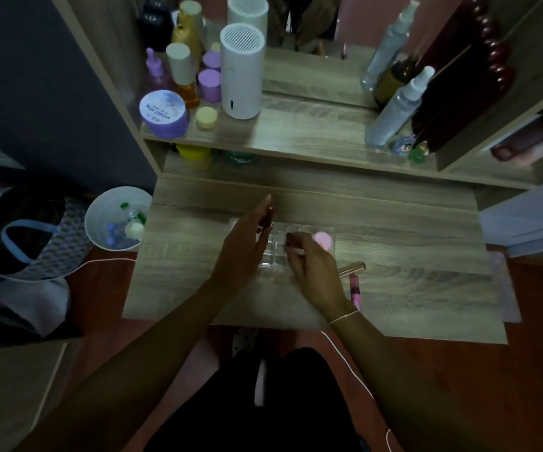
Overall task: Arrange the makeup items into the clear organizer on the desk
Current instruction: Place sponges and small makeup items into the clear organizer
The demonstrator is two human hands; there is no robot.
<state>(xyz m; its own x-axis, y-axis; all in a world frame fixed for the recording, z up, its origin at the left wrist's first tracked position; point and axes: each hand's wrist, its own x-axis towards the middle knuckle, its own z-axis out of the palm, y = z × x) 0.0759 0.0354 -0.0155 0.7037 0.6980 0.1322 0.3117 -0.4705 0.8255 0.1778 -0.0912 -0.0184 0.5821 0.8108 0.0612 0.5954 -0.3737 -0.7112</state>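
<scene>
Organizer sits under our hands, left hand gripping a dark tube, right hand pinching a slim stick; a bump could shove the light tray or miss a slot.

Our left hand reaches forward, fingers extended and close together, thumb tucked against something small; our right hand curls palm-down, fingertips pinched, both forearms bare and angled inward
</scene>
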